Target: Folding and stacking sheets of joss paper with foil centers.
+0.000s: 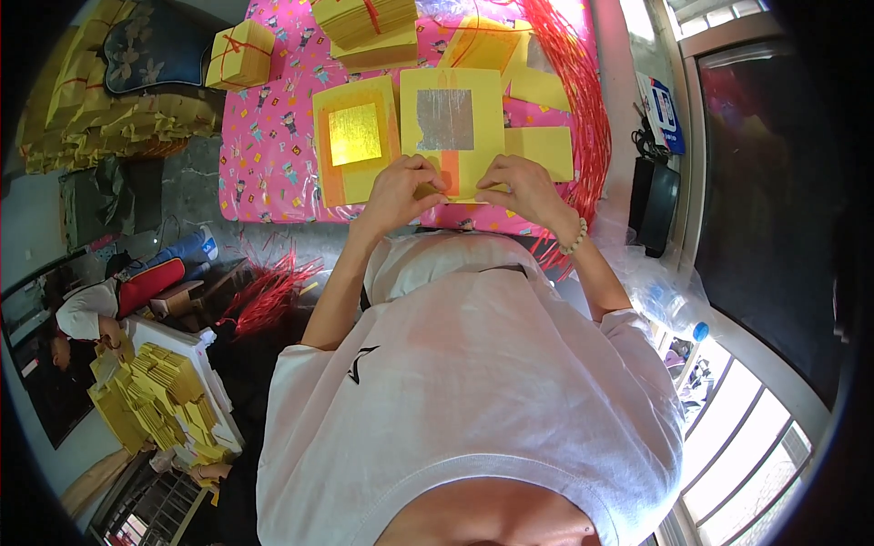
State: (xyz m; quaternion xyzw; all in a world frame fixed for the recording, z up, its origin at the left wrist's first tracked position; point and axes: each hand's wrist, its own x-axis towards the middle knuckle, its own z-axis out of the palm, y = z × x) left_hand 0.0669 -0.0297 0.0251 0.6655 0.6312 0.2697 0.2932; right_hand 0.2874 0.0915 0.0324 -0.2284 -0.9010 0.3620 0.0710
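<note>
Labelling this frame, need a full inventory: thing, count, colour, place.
Silver-foil sheet: one, yellow with silver square, table centre, near edge under both hands.
Gold-foil sheet: one on a stack, yellow-orange with gold square, left of it.
Plain sheets: a few, yellow, right of it.
Tied paper bundles: several, yellow with red string, table's far side.
Red strings: bunch, table's right edge.
Tablecloth: one, pink patterned.
Second person: one, lower left, beside yellow paper stacks.
Left hand: shut on silver-foil sheet.
Right hand: same, bead bracelet on wrist.
</note>
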